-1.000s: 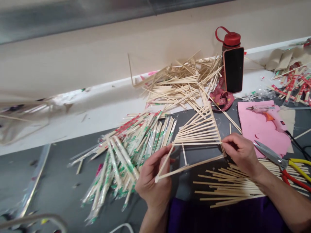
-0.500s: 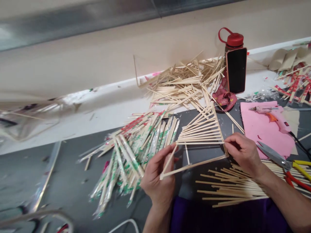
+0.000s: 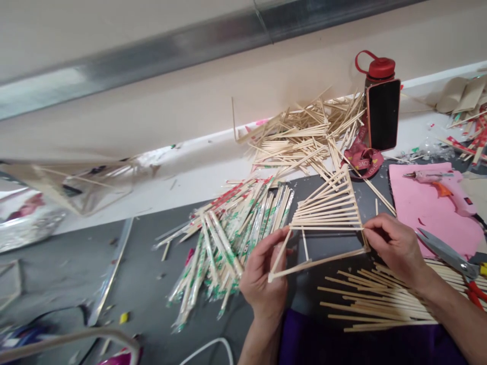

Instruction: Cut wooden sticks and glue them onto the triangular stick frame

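Both of my hands hold a frame of glued wooden sticks [image 3: 327, 213] above the grey table [image 3: 95, 268]. My left hand [image 3: 264, 276] pinches the frame's near left corner, fingers closed on a stick. My right hand [image 3: 395, 248] grips the frame's right corner with closed fingers. The frame is a fan of thin sticks running to a point at the right, with one long stick along its near edge. Bare sticks [image 3: 380, 299] lie in a row under my right wrist.
Wrapped chopsticks [image 3: 228, 233] lie in a heap to the left. Loose sticks [image 3: 300, 134] are piled by the wall. A red-capped bottle [image 3: 380, 68] with a phone [image 3: 383, 114] leaning on it stands behind. At right, a glue gun [image 3: 437, 182] on pink foam [image 3: 437, 213], and scissors [image 3: 452, 256].
The view has swung left, so everything sits further right in the picture. Both hands keep the same hold on the stick frame.
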`<state>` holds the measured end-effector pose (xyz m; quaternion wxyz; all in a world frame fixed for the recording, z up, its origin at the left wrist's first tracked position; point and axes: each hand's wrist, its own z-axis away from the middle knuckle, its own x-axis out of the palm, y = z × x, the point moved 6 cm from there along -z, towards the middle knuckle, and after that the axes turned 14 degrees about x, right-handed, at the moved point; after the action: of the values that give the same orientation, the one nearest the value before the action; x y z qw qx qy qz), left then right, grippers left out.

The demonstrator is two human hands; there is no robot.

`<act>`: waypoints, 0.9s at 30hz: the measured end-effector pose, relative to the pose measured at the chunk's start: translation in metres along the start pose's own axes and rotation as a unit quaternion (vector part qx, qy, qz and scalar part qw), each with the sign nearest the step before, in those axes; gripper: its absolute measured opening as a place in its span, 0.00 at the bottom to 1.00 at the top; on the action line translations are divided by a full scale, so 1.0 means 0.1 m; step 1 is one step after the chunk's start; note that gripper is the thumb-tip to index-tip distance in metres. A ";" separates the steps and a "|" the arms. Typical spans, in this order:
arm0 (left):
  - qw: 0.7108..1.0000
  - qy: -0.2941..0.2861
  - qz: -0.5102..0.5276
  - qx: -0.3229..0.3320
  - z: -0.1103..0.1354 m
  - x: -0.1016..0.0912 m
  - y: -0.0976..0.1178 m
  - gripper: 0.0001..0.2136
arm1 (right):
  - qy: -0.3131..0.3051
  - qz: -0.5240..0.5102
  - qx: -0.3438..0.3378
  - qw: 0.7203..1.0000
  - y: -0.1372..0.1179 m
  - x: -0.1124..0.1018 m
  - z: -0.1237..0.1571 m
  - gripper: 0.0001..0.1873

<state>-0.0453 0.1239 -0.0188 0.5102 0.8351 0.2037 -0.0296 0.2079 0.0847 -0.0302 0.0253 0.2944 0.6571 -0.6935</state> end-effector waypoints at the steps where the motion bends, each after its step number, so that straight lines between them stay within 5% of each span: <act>1: 1.000 0.002 0.002 0.002 0.00 0.00 -0.01 0.08 | 0.002 0.000 0.001 1.000 0.00 0.00 0.00 0.08; 27: 1.000 0.013 0.025 -0.010 0.01 0.03 -0.05 0.09 | -0.018 -0.006 0.003 1.000 0.01 0.01 -0.01 0.08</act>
<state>-0.0447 0.1260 -0.0243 0.5165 0.8349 0.1900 -0.0038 0.2082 0.0861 -0.0311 0.0327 0.2778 0.6562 -0.7008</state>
